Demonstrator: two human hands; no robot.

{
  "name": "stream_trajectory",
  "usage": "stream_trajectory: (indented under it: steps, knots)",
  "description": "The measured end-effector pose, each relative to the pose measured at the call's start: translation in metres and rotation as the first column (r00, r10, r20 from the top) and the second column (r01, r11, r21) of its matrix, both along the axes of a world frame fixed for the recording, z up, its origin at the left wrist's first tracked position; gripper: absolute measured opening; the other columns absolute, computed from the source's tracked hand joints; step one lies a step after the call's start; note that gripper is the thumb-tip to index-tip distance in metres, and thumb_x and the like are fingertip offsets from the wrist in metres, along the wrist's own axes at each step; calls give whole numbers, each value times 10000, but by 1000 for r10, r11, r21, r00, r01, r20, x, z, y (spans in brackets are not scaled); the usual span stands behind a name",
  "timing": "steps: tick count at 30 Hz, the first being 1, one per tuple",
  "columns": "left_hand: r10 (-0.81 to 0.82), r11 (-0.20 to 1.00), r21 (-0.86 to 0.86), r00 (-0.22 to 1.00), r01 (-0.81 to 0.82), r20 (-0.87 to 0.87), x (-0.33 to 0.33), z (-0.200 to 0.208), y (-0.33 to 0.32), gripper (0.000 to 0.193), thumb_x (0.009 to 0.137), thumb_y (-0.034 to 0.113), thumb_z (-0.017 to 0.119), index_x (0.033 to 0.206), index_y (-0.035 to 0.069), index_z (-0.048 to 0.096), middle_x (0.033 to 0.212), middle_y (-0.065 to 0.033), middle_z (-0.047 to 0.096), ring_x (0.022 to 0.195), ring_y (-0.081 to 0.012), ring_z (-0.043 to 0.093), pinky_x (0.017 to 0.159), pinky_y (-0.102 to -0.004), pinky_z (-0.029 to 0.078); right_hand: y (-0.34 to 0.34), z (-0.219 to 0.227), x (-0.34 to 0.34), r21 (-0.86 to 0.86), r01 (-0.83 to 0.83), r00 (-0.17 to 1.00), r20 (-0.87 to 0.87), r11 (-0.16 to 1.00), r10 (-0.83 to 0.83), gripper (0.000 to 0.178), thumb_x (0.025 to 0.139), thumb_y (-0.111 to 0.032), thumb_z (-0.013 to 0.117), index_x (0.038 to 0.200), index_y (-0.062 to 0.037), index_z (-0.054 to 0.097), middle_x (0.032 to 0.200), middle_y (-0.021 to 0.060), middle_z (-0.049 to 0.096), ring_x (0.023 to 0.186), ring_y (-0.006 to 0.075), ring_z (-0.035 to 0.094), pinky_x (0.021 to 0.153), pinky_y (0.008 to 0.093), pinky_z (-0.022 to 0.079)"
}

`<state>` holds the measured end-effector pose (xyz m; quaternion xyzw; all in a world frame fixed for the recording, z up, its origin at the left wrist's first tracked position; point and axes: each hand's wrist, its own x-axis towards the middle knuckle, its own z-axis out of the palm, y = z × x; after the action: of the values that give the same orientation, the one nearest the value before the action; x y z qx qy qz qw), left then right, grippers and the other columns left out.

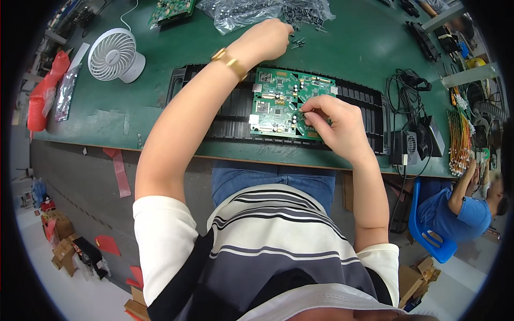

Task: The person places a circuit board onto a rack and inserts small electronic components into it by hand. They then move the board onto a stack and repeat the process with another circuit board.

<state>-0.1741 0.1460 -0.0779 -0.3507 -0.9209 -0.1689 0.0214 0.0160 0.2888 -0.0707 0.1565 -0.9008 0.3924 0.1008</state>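
Observation:
A green circuit board [286,128] carrying many small parts lies across a black slotted tray [230,128] on the bench before me. My right hand [340,125] is over the board's right half, thumb and forefinger pinched together at its surface; whatever is between the tips is too small to name. My left hand [269,40] reaches past the tray to the far side, its fingers curled beside a few loose small black components with leads [298,41]. Its fingertips are partly hidden, and I cannot make out what they hold. Behind them spreads a heap of similar components [308,18].
Clear plastic bags [241,15] and another green board [172,10] lie at the back. A white fan [113,56] stands left, near red wrap [40,104]. Black cables and an adapter [404,147] sit right of the tray. Far right, a person in blue [455,211] sits working.

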Motion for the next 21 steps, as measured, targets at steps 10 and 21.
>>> stream_trajectory:
  steps: [10,21]
  knots:
    - [-84,996,-25,995,83,-60,-30,-30,23,181,753,28,673,932,19,704,933,-129,688,806,-313,645,783,-390,518,-4,-1,-2,54,2,993,-122,999,4,161,756,85,630,881,-15,630,863,35,652,648,141,555,569,235,441]
    - [-76,997,-19,993,74,-94,-25,-28,20,147,788,47,596,881,31,710,865,-105,688,743,-322,638,729,-396,518,-3,5,3,55,22,1000,-18,998,-21,156,749,83,634,870,-15,629,835,42,649,640,143,555,567,239,447]
